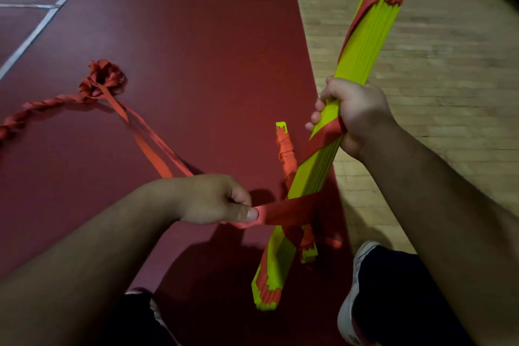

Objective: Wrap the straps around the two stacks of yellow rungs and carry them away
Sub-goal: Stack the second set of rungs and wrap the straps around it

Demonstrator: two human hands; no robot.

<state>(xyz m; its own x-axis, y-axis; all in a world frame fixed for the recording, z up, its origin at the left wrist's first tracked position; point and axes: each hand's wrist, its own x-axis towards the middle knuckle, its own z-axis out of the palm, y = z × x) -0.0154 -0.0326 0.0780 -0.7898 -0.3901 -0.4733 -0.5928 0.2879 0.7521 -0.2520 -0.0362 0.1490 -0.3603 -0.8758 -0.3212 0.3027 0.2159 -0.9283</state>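
A long stack of yellow rungs [362, 50] slants from the upper right down to the lower middle, held off the floor. My right hand [355, 114] grips it at mid-length, fingers curled round the stack and a red strap band. My left hand [216, 199] pinches the red strap [292, 211] where it wraps the stack's lower part and holds it taut to the left. The strap trails back over the floor to a tangled pile [102, 80]. A second, smaller stack of rungs [286, 154], wound in red strap, lies on the floor behind the first.
I stand on a dark red floor [182, 36] with white lines [42, 22] at the upper left. A light wooden floor [435, 93] begins to the right. My shoes [354, 289] show at the bottom edge, one each side of the stack's lower end.
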